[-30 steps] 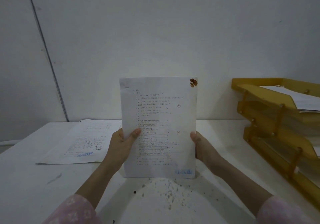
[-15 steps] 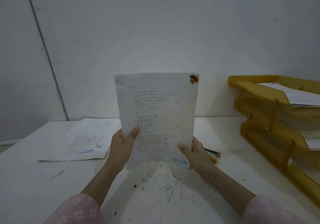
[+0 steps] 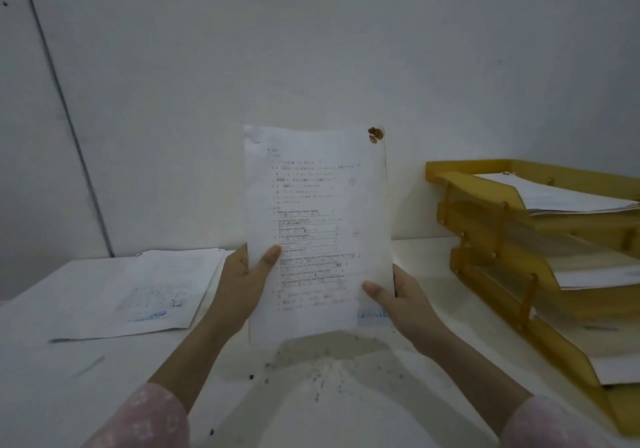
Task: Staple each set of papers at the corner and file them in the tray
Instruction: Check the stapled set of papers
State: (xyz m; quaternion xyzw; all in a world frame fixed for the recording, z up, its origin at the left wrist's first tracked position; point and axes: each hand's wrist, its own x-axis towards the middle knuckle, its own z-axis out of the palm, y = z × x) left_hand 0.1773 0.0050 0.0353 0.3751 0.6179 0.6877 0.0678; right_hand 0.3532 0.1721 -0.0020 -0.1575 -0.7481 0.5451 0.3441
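- The set of papers (image 3: 317, 226) is held upright above the surface (image 3: 69, 395), face toward the camera, long axis vertical and leaning slightly left at the top.
- The left grip (image 3: 242, 281) (a bare hand in a pink patterned sleeve) pinches the left edge about midway, thumb on the front.
- The right grip (image 3: 405, 298) pinches the lower right edge, thumb on the front near a blue stamp.
- Both top corners stand free above the grips; the right one carries a brown stain (image 3: 375, 135).
- A faint mark sits near the top left corner; I cannot tell if it is a staple.
- The stacked yellow tray (image 3: 450, 174) lies to the right of the set, so the right grip is the nearer one for filing; its top tier already holds sheets.
- No stapler is in view.
- A loose pile of sheets (image 3: 138, 295) lies flat on the surface to the left.
- Writing: printed lines with handwritten answers, ticks and two circled margin marks, all too small to read; the blue stamps are illegible too.
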